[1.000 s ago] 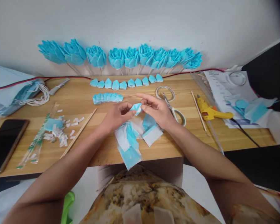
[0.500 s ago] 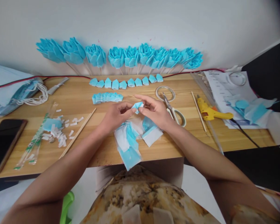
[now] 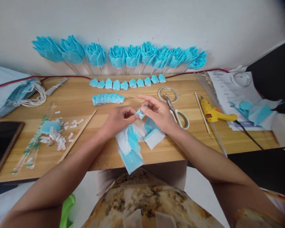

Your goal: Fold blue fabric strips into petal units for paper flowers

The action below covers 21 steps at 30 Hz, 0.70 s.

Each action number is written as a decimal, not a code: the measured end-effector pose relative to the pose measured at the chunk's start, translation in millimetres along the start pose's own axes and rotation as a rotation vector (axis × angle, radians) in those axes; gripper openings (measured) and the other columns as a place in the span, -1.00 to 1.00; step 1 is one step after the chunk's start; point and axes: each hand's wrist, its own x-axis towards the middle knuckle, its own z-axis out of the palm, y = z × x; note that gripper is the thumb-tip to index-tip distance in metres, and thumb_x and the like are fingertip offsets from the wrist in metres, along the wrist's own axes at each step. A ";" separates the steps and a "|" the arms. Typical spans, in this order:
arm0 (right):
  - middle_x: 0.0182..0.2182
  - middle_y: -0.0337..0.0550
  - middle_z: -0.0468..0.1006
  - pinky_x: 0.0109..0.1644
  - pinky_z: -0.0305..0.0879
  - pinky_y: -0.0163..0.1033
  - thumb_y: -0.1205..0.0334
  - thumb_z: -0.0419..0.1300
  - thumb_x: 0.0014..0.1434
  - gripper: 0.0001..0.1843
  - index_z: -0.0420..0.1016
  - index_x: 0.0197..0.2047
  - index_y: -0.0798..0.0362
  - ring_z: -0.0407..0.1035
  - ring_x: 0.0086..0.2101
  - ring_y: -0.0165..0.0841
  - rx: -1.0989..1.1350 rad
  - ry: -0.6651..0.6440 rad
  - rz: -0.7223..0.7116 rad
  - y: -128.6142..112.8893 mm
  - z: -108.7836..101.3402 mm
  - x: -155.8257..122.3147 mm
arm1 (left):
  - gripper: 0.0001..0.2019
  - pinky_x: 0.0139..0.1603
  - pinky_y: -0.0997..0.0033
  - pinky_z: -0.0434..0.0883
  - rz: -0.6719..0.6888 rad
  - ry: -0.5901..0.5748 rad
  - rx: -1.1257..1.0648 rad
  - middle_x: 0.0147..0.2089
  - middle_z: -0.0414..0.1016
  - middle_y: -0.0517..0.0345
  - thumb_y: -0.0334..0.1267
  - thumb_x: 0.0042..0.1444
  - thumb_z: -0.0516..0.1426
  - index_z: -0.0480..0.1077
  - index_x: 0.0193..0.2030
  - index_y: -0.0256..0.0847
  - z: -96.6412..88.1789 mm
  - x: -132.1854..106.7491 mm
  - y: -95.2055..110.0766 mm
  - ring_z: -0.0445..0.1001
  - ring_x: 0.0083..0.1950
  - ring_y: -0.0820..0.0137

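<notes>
Between my two hands is a small folded piece of blue fabric (image 3: 141,112). The thumb and fingers of my left hand (image 3: 120,119) pinch its left side. My right hand (image 3: 158,114) grips its upper right part between thumb and curled fingers, with the index finger stretched out. Below my hands, loose blue and white fabric pieces (image 3: 130,158) lie on the table, one hanging over the front edge. Beyond them are a row of overlapping folded blue pieces (image 3: 108,99) and a spaced row of pointed folded pieces (image 3: 116,85).
Blue fabric flowers (image 3: 117,57) on sticks lean on the wall. Scissors (image 3: 172,107) and a tape roll (image 3: 168,94) lie right of my hands, near a yellow glue gun (image 3: 215,115). Wooden sticks (image 3: 78,136), white scraps (image 3: 60,139) and a phone (image 3: 4,142) are at left.
The folded piece has turned in my fingers, and my right thumb and fingers have closed further over its top. The view has shifted slightly; the other things lie as before.
</notes>
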 end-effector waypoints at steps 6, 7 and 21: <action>-0.17 -0.19 0.59 -0.10 0.50 -0.14 -0.07 0.17 0.33 -0.56 0.49 0.21 -0.16 0.47 -0.25 -0.34 0.070 0.055 0.052 -2.1 -3.9 -1.9 | -0.78 -0.45 0.46 0.16 -0.048 0.068 -0.073 -0.49 0.36 0.26 -0.11 0.06 0.26 0.43 -0.43 -0.21 -1.5 0.3 2.6 0.21 -0.47 0.52; -0.17 -0.18 0.59 -0.10 0.50 -0.14 -0.06 0.18 0.32 -0.56 0.49 0.21 -0.15 0.47 -0.25 -0.34 0.078 0.046 0.056 -2.0 -3.8 -1.7 | -0.76 -0.44 0.46 0.18 -0.050 0.085 -0.093 -0.48 0.37 0.25 -0.09 0.05 0.27 0.43 -0.43 -0.21 -1.8 0.6 2.7 0.22 -0.46 0.51; -0.31 -0.24 0.47 -0.23 0.36 -0.23 0.22 0.24 0.17 -0.50 0.45 0.20 -0.06 0.37 -0.31 -0.38 -0.034 -0.004 -0.019 -2.3 2.0 0.1 | -0.73 -0.34 0.44 0.25 -0.039 0.030 -0.239 -0.34 0.49 0.19 -0.07 0.07 0.25 0.55 -0.20 -0.21 -4.7 3.3 -0.7 0.30 -0.37 0.48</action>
